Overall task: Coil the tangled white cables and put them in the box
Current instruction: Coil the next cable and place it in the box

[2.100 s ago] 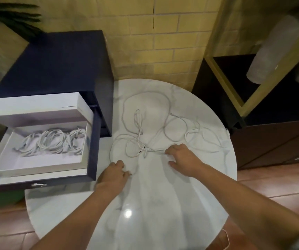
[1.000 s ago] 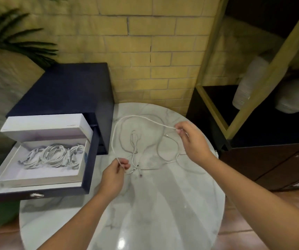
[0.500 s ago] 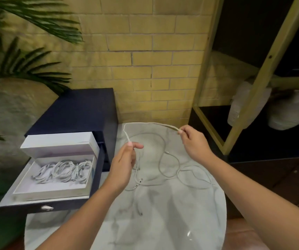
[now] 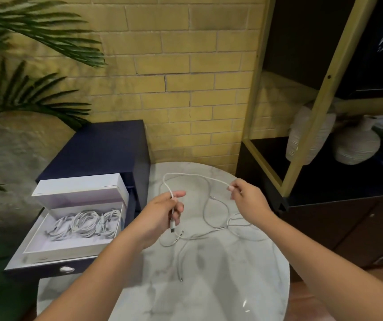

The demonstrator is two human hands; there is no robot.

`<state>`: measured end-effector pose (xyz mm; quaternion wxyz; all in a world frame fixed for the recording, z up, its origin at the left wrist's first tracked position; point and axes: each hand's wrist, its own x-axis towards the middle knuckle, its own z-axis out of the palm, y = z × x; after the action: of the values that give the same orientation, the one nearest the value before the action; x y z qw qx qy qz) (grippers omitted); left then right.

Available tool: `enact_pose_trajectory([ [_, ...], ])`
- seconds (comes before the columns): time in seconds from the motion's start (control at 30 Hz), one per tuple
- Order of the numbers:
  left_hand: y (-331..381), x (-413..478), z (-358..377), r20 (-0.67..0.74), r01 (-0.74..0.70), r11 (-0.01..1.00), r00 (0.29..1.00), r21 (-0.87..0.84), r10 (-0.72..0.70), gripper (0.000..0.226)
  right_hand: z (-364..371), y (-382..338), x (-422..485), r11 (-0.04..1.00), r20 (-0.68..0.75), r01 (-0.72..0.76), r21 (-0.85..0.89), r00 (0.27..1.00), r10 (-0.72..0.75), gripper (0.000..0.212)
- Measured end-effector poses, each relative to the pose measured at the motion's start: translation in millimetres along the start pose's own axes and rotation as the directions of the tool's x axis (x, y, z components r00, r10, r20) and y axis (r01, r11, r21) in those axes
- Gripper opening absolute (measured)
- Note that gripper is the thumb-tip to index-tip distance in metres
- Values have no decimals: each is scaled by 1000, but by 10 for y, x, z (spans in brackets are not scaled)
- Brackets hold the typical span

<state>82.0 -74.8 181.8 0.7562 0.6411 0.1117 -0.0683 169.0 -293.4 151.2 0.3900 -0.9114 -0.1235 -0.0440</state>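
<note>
The open box left of the table holds coiled cables. Left hand and right hand each pinch 1 cable, lifted above the tangle lying near the table's right edge.

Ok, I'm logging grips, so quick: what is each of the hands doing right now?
Left hand: holds the white cable near its plug.
Right hand: pinches the same cable farther along.

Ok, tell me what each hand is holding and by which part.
Both hold one white cable. The left hand pinches it just above a plug end; the right hand pinches it further along, whether at its other end cannot be told.
</note>
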Motion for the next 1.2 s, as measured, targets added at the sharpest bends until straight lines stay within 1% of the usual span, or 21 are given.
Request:
enact_pose_trajectory([
  [0.07,-33,-29,-23,-11,35,999,999,6,-35,29,-73,20,-6,1000,-33,-8,-5,999,8,18],
  [0.1,-41,-35,-31,-11,47,999,999,24,-47,29,-95,39,-9,1000,-27,-7,-21,1000,6,17],
  [0.13,-37,-46,-42,-8,53,998,999,42,-53,31,-107,51,-14,999,-11,-1,-55,1000,0,16],
  [0.2,-7,-55,-55,-4,25,998,1000,65,-25,38,-96,100,-15,983,39,19,-182,999,-12,17],
  [0.27,48,-64,-38,-2,-47,998,999,51,47,38,-41,161,-17,945,111,28,-326,994,9,21],
  [0.37,181,-81,7,-1,-153,987,988,-58,153,33,84,230,-65,862,266,91,-499,963,52,22],
  [0.43,276,-65,10,-4,-211,971,977,-113,212,30,182,269,-130,808,378,172,-564,923,67,22],
  [0.5,373,-27,-15,-16,-252,960,968,-123,252,30,268,275,-197,772,470,232,-592,878,96,21],
  [0.6,471,63,-83,-47,-278,952,961,-130,274,32,328,196,-288,769,588,302,-563,801,116,17],
  [0.7,498,149,-119,-54,-272,942,962,-195,266,33,315,71,-353,787,681,388,-480,730,56,18],
  [0.77,480,197,-137,-37,-268,942,963,-202,266,33,309,1,-382,773,723,447,-450,690,22,18],
  [0.83,430,252,-167,-37,-268,947,963,-179,266,35,297,-70,-405,777,750,469,-421,662,7,18],
  [0.9,368,298,-207,-38,-274,951,962,-141,272,38,270,-146,-419,807,775,462,-369,632,-8,18],
  [1.0,279,335,-256,-45,-283,959,958,-17,282,41,194,-257,-423,836,802,459,-300,596,-40,18],
  [1.07,232,344,-282,-62,-299,947,950,116,307,39,123,-328,-404,862,802,443,-246,592,-76,19],
  [1.13,174,376,-330,-50,-316,903,938,290,344,27,29,-411,-356,883,778,427,-193,615,-127,19],
  [1.17,133,389,-365,-36,-305,870,938,388,345,18,-23,-449,-327,894,755,414,-169,637,-152,18],
  [1.2,95,402,-404,-19,-293,824,938,486,345,14,-82,-488,-291,908,724,395,-141,667,-178,16],
])
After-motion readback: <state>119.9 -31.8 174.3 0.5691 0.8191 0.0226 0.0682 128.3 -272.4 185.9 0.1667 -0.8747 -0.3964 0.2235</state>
